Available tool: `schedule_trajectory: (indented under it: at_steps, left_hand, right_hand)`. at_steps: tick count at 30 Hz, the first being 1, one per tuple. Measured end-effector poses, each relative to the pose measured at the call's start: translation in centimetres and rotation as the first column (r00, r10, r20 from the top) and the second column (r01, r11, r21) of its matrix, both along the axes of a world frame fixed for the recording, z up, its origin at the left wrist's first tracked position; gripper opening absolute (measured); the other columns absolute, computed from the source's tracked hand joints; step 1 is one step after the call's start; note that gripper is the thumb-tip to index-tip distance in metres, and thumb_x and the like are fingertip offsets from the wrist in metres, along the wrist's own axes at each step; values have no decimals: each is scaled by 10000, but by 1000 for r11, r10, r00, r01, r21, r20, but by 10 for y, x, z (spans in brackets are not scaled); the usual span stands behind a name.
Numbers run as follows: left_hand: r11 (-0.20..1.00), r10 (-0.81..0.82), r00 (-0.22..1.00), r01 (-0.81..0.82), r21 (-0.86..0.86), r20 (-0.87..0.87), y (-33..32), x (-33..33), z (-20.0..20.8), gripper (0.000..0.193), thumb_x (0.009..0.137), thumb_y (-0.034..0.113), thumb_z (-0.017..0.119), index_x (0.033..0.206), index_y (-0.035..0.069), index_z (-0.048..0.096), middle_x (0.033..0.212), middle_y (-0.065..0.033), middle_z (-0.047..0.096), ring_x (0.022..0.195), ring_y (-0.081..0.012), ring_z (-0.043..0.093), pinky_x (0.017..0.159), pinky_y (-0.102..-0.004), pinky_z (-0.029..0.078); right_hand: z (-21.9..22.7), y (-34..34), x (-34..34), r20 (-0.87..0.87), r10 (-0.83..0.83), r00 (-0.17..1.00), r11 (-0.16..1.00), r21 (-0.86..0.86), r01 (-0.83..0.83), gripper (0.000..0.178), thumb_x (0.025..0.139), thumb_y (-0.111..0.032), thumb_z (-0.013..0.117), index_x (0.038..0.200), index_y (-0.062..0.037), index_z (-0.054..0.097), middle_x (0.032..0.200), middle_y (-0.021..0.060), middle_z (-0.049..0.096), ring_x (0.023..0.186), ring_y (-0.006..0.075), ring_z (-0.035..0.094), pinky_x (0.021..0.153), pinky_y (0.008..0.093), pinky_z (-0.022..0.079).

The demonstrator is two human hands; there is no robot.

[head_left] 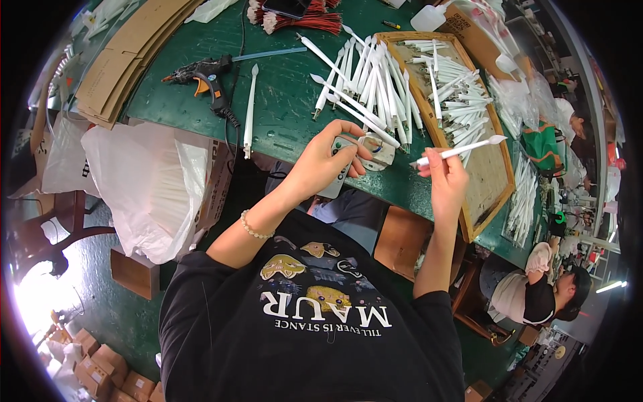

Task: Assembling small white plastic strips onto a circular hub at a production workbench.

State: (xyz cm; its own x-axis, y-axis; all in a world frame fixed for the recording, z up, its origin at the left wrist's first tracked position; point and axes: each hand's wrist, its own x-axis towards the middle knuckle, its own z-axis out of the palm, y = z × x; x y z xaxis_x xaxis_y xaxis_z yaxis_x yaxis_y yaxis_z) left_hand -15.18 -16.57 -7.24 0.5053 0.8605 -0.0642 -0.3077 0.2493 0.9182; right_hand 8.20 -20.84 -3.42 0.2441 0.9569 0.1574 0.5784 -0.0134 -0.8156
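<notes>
My left hand (pixel 323 159) is closed around a slim grey remote control (pixel 333 188) with dark round buttons, at the near edge of the green table. Between the fingers of my right hand (pixel 447 179) is a white taper-shaped electric candle (pixel 462 149), its flame-shaped tip pointing right. Its lower end is close to my fingertips. Just right of my left hand, a small pale block (pixel 382 155) lies at the table edge; my fingers partly cover it. A loose pile of similar white candles (pixel 375 80) spreads beyond both hands. One more candle (pixel 250 110) lies alone to the left.
A wooden-framed tray (pixel 506 175) of white sticks stands right of the pile. Farther left lie a black glue gun (pixel 207 75) and cardboard sheets (pixel 127 60). Bundled red wires (pixel 308 23) sit at the back. A white plastic bag (pixel 151 194) hangs left; a person (pixel 529 288) sits at right.
</notes>
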Motion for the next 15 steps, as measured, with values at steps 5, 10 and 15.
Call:
schedule_trajectory:
  at_steps: [5,10,15]
  left_hand:
    - [1000,29,1000,-29,11,5,0,2,-4,260,933,37,468,1184,-29,448,997,-146,632,765,-161,641,694,-276,523]
    - [1000,25,1000,-25,4,-1,0,0,-3,264,927,33,472,1183,-31,450,1002,-143,625,767,-163,643,688,-277,524]
    - [1000,25,1000,-25,-2,6,0,-1,-4,264,924,34,474,1179,-33,456,1000,-143,623,766,-163,643,686,-278,525]
  right_hand:
    - [-7,19,-38,-345,22,938,983,177,42,148,878,-86,696,888,6,579,735,58,619,610,104,606,559,216,495]
    - [-17,29,-51,-220,47,974,974,228,5,201,843,-103,745,828,-13,567,697,28,598,576,69,576,532,202,475]
    - [-18,34,-56,-129,20,991,978,210,7,237,851,-120,743,787,-26,534,639,8,572,545,56,546,506,207,439]
